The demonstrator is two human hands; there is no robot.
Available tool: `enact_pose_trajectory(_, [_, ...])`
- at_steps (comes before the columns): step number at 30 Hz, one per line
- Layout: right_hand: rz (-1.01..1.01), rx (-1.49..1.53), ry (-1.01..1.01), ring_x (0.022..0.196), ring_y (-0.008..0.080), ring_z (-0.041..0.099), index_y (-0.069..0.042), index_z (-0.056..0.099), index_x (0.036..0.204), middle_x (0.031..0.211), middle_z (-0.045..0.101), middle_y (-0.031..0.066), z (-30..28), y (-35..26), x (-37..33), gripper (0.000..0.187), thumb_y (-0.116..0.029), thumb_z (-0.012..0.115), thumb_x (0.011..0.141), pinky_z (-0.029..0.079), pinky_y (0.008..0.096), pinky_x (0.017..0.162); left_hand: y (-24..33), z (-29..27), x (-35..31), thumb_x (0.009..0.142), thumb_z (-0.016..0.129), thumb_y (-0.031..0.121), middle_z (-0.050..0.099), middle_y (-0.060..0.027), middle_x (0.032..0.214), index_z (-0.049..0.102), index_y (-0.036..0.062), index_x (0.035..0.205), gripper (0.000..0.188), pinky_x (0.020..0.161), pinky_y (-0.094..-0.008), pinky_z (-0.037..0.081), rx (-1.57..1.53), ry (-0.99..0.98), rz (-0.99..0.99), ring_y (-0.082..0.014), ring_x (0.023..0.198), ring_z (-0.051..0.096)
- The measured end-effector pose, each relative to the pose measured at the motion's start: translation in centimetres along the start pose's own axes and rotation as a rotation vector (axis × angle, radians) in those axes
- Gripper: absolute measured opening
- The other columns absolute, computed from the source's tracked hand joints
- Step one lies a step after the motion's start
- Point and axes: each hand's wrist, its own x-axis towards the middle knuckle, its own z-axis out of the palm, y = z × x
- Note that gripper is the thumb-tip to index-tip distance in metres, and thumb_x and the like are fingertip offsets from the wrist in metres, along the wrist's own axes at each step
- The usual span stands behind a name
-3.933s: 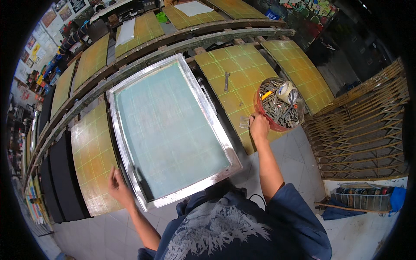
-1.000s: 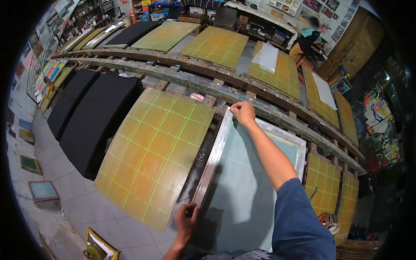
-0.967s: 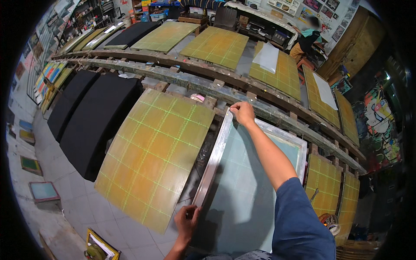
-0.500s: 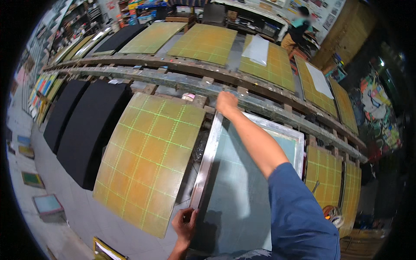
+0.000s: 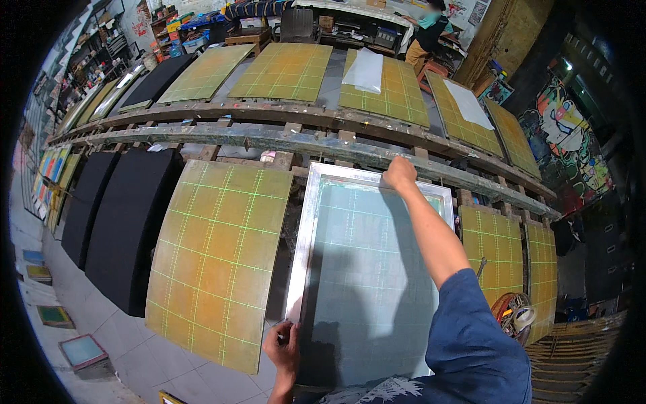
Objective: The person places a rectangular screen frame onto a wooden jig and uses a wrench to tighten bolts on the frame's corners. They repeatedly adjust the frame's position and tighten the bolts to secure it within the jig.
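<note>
A large screen-printing frame with a silver metal rim and pale green mesh lies in front of me over a printing board. My left hand grips its near left corner. My right hand is stretched out and holds the far edge of the frame by the long wooden rail. To the left of the frame lies a yellow-green gridded board, uncovered.
Black boards lie further left. More gridded boards sit beyond the rail, two with white sheets. A round tray of tools stands at lower right. Another person is at the far table. Small framed screens rest on the floor.
The frame has shifted right along the row, away from the yellow-green board. My right hand moved along the far edge toward its middle. My left hand stays on the near corner.
</note>
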Motion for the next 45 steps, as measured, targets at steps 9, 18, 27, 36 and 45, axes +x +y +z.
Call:
enact_pose_trajectory(9, [0.009,0.029,0.027,0.107,0.0417,0.068,0.001,0.075,0.099,0.111,0.071,0.0253,0.7,1.6,-0.1,0.024,-0.01,0.069,0.079,0.055,0.0481,0.093,0.5,-0.3,0.2,0.086,0.077,0.001,0.07,-0.0063,0.077,0.07,-0.0003,0.094,0.011,0.068,-0.0253,0.05,0.019,-0.063,-0.035,-0.0097,0.068,0.059])
enact_pose_trajectory(18, [-0.253,0.702,0.312,0.085,0.0356,0.072,-0.004,0.071,0.104,0.089,0.074,0.0155,-2.8,3.3,-9.2,0.021,-0.018,0.069,0.089,0.055,0.0431,0.076,4.8,-0.3,1.8,0.091,0.076,0.013,0.072,-0.0079,0.092,0.077,0.0009,0.102,0.016,0.06,-0.0245,0.045,-0.101,-0.08,-0.146,-0.0104,0.071,0.061])
enact_pose_trajectory(27, [-0.752,0.955,-0.168,0.08,0.0193,0.069,-0.006,0.076,0.1,0.094,0.07,0.0059,-3.4,-3.1,-32.0,0.013,-0.009,0.076,0.087,0.056,0.0309,0.07,6.5,4.5,5.2,0.101,0.066,0.026,0.072,0.0023,0.101,0.065,0.0098,0.13,0.033,0.073,-0.0252,0.047,-0.864,-0.628,-0.868,-0.0076,0.088,0.063])
enact_pose_trajectory(36, [-0.758,0.705,-0.24,0.082,0.0258,0.07,-0.005,0.075,0.096,0.093,0.071,0.0109,-3.9,-3.3,-27.4,0.012,-0.011,0.073,0.086,0.055,0.0366,0.073,6.9,6.6,7.3,0.097,0.071,0.027,0.073,-0.0017,0.102,0.066,0.009,0.129,0.037,0.078,-0.0296,0.051,-0.685,-0.555,-0.628,-0.0136,0.094,0.067])
enact_pose_trajectory(45, [-0.411,0.452,0.081,0.1,0.0363,0.067,-0.01,0.079,0.088,0.099,0.069,0.0175,2.7,-10.1,-3.0,0.012,-0.02,0.075,0.083,0.052,0.0478,0.089,3.2,10.3,10.7,0.092,0.069,0.043,0.046,-0.0206,0.149,0.044,0.0044,0.149,0.073,0.114,-0.0621,0.028,0.532,-0.211,0.339,-0.0411,0.138,0.041])
